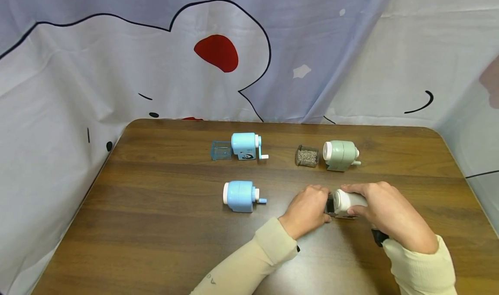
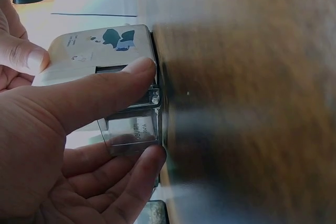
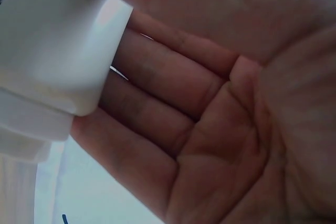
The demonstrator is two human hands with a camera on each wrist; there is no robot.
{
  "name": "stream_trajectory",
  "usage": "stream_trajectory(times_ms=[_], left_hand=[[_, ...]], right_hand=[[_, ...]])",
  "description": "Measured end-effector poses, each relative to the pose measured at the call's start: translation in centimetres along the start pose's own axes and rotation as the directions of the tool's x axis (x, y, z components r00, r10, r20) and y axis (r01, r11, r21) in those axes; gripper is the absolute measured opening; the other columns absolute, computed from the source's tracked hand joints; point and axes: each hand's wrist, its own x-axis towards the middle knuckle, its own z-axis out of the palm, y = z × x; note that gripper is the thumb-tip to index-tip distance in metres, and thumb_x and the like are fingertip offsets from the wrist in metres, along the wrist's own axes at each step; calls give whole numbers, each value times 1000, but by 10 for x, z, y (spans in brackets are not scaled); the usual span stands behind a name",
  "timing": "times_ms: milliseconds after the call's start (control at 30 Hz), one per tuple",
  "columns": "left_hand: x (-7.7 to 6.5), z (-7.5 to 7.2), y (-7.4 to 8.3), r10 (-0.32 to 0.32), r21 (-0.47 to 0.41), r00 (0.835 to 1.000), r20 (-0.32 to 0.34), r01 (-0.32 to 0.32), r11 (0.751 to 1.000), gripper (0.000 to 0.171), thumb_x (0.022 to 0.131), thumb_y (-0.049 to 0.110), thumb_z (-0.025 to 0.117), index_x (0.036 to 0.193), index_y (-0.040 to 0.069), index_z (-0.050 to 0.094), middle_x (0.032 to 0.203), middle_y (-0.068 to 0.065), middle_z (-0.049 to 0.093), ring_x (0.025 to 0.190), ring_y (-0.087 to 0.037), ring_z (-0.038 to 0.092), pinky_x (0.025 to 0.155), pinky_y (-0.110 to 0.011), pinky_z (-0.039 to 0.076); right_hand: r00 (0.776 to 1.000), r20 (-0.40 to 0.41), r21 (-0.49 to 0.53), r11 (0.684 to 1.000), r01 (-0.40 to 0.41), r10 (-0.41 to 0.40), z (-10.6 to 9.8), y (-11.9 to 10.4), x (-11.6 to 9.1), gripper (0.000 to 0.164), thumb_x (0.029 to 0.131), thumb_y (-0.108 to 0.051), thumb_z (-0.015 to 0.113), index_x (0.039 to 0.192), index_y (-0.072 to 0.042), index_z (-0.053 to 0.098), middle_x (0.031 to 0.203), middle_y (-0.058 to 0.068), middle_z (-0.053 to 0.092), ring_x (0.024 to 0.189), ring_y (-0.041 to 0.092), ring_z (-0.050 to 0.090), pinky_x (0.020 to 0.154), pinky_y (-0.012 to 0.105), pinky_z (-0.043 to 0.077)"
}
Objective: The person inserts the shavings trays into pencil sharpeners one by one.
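A white pencil sharpener [image 1: 345, 202] stands on the wooden table at the right, with printed blue-green figures on the side seen in the left wrist view. My right hand [image 1: 393, 215] grips its body from the right, thumb and fingers on opposite sides. At the sharpener's left side my left hand [image 1: 306, 210] pinches the clear shavings drawer [image 2: 131, 129] between thumb and fingers. This drawer sticks out of the body, and a small printed white label shows through it. In the right wrist view the white sharpener [image 3: 58, 51] touches the fingers; the fingertips are hidden.
Behind stands a grey-green sharpener [image 1: 341, 155], its shavings-filled drawer [image 1: 307, 156] lying apart at its left. A light-blue sharpener [image 1: 243, 145] has a clear blue drawer [image 1: 221, 150] beside it. Another blue sharpener [image 1: 240, 196] stands left of my hands. A printed curtain [image 1: 156, 69] hangs behind the table.
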Motion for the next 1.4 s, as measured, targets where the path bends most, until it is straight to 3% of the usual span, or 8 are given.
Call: stream_trajectory(times_ms=[700, 1400], left_hand=[[4, -1, 5, 9, -17, 1000, -17, -9, 1000, 52, 58, 36, 88, 99, 12, 67, 89, 5, 65, 78, -5, 59, 71, -18, 49], [10, 3, 10, -28, 13, 999, -28, 28, 1000, 50, 57, 39, 88, 94, 14, 66, 87, 6, 65, 77, -6, 61, 69, -18, 49]], right_hand=[[1000, 2, 14, 1000, -3, 3, 0, -1, -1, 43, 70, -18, 80, 111, -9, 69, 89, 5, 69, 63, 13, 53, 57, 34, 44], [1000, 1, 10, 1000, -4, 4, 1, -2, 0, 42, 69, -17, 80, 110, -10, 70, 90, 6, 69, 65, 15, 55, 58, 35, 45]])
